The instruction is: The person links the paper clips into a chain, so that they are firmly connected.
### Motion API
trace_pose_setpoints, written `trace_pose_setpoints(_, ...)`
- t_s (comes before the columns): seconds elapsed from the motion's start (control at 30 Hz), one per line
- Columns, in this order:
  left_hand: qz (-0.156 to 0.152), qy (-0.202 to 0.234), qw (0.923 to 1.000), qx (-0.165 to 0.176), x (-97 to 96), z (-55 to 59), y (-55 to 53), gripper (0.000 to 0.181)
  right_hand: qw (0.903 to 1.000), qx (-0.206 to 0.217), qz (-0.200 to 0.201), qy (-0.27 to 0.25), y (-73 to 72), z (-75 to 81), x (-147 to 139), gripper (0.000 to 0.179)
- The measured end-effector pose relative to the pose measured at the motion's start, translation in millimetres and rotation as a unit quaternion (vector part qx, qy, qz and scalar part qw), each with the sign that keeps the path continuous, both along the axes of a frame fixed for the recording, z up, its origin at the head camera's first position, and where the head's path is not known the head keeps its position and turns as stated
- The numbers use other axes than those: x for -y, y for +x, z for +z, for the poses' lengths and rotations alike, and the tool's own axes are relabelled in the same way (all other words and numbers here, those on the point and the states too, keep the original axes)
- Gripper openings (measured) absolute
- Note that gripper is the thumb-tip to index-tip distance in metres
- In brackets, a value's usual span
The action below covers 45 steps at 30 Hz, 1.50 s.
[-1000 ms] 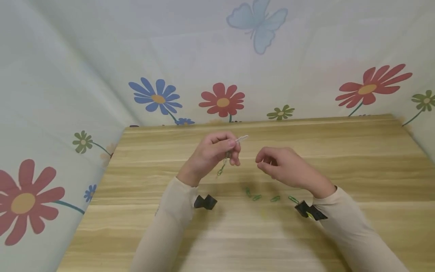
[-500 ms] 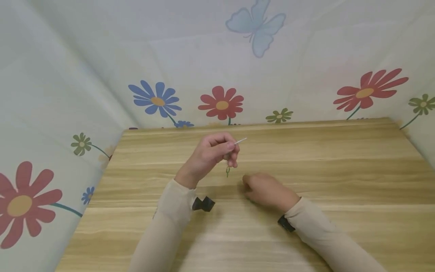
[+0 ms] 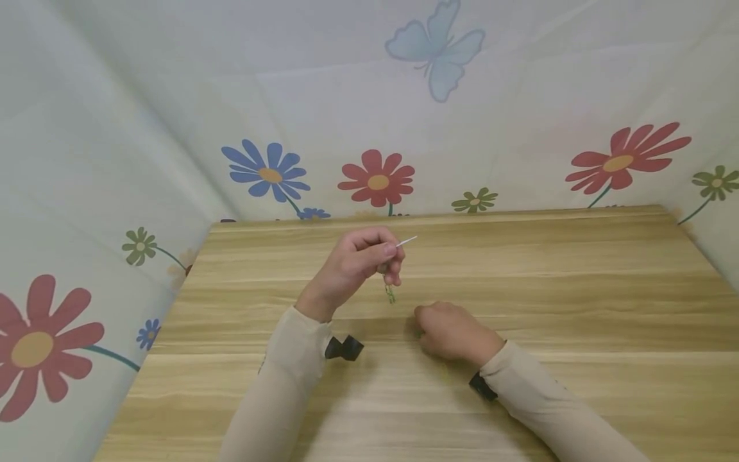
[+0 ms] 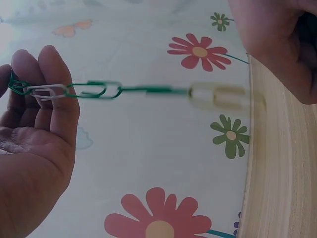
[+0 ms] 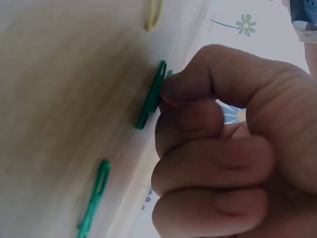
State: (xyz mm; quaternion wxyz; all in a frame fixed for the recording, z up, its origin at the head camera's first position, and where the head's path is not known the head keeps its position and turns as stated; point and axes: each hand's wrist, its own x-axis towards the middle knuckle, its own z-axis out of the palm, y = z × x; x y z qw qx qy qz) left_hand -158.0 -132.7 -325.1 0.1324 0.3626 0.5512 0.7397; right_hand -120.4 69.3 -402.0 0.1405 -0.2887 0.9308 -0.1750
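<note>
In the head view my left hand [image 3: 360, 263] is raised above the table, pinching a white paper clip [image 3: 407, 241] that points out past the thumb. From that hand hangs a chain of linked paper clips [image 4: 94, 90], in green, white and yellow; its yellow lower end is blurred in the left wrist view. My right hand [image 3: 453, 330] is low at the tabletop with curled fingers. Thumb and index fingertips pinch at a green paper clip [image 5: 151, 96] there, partly hidden behind them.
On the wooden table [image 3: 577, 276], another green paper clip [image 5: 94, 201] and a yellow paper clip [image 5: 154, 15] lie close to the right hand. Behind the table hangs a white curtain [image 3: 519, 128] printed with flowers.
My right hand has come down and left to the tabletop, covering the green paper clips seen there before. The left hand stays nearly still while its chain swings.
</note>
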Motion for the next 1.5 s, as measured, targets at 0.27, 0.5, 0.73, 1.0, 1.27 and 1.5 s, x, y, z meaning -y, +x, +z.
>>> trace_pose_setpoints(0.27, 0.002, -0.01, 0.9999, -0.006, 1.2, 1.8, 0.5, 0.02, 0.9993, 0.036, -0.01, 0.005, -3.5, -1.5, -1, 0.015)
trace_pose_setpoints(0.5, 0.001, -0.012, 0.9999, -0.007, 2.0, -0.4, 0.7, 0.021, 0.9989, 0.045, 0.003, 0.015, -5.0, -3.9, -2, 0.015)
trace_pose_setpoints(0.73, 0.006, -0.013, 0.9999, -0.003, 2.8, 0.6, 1.8, 0.019, 0.9994, 0.028, 0.019, 0.01, -3.8, -2.9, -2, 0.016)
trace_pose_setpoints(1.0, 0.027, -0.03, 0.999, -0.016, 1.5, 3.4, 5.1, 0.014, 0.9929, 0.042, 0.063, -0.092, -12.1, 4.3, -17, 0.018)
trace_pose_setpoints(1.27, 0.05, -0.06, 0.9959, -0.045, -1.1, 5.6, 7.4, 0.021, 0.947, 0.087, 0.004, -0.309, -17.9, 46.9, -43, 0.016)
trace_pose_setpoints(1.5, 0.061, -0.101, 0.9899, -0.078, -4.7, 10.4, 11.9, 0.02, 0.8916, 0.096, -0.043, -0.44, -8.8, 78.3, -63, 0.016)
